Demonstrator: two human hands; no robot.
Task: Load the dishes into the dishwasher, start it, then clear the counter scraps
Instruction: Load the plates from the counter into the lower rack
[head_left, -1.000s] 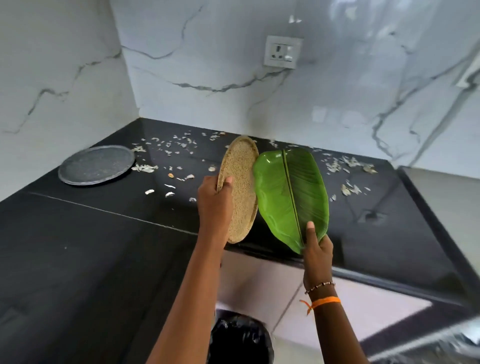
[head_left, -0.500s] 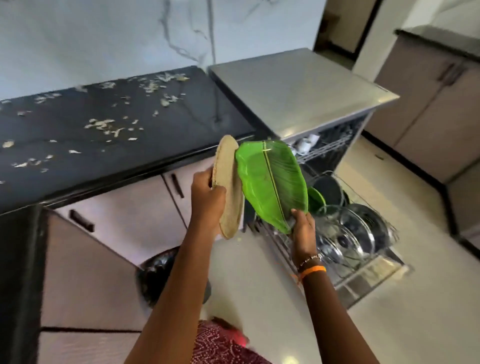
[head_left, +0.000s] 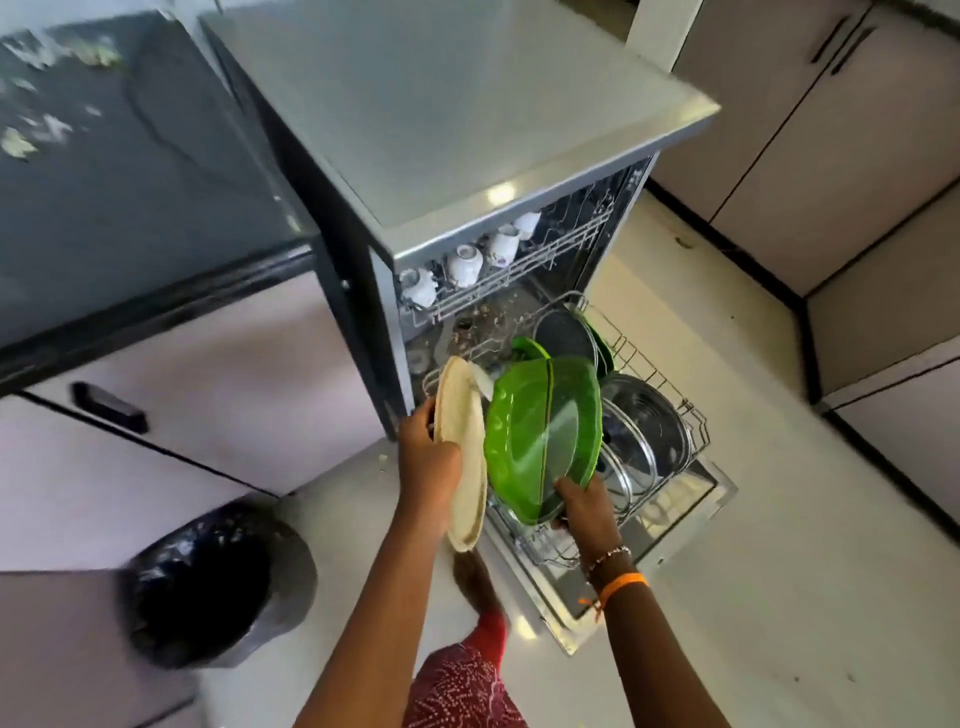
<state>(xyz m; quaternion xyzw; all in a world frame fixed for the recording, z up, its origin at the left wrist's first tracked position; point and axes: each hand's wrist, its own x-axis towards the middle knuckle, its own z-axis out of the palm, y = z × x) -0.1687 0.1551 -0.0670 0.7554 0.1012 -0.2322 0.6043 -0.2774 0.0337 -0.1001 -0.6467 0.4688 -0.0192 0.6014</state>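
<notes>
Kitchen corner, head view looking down: black polished stone bench (head_left: 135, 171) upper left with pale peel scraps (head_left: 21, 143) scattered near its back edge, blurred. Pale lilac cabinet fronts (head_left: 218, 374) below it, one dark bar handle (head_left: 108, 408) visible. Freestanding grey dishwasher (head_left: 441, 114) stands right against the bench end, flat top bare, door dropped open onto the floor. Upper wire rack (head_left: 519, 270) holds a row of white cups (head_left: 464, 265), upside down. Lower wire rack (head_left: 649, 384) is pulled out over the door; it carries clear glass lids (head_left: 644, 436) standing on edge, a dark round plate (head_left: 563, 338) and more green pieces behind it. Left hand (head_left: 428, 460) grips a round woven beige mat-style plate (head_left: 464, 457) by its edge, held upright, edge-on to the camera, just left of the lower rack. Right hand (head_left: 587, 506) grasps the bottom rim of a green leaf-shaped plastic plate (head_left: 540, 436), tilted upright directly over the front of the lower rack; can't tell if it touches the tines. The two plates are just beside each other, nearly touching at the top. Orange band and bead bracelet on right wrist. Glossy off-white tile floor (head_left: 779, 571); round black-lined bin (head_left: 218, 582) on it lower left, below the cabinets. More lilac cabinets with dark trim run along the right side.
</notes>
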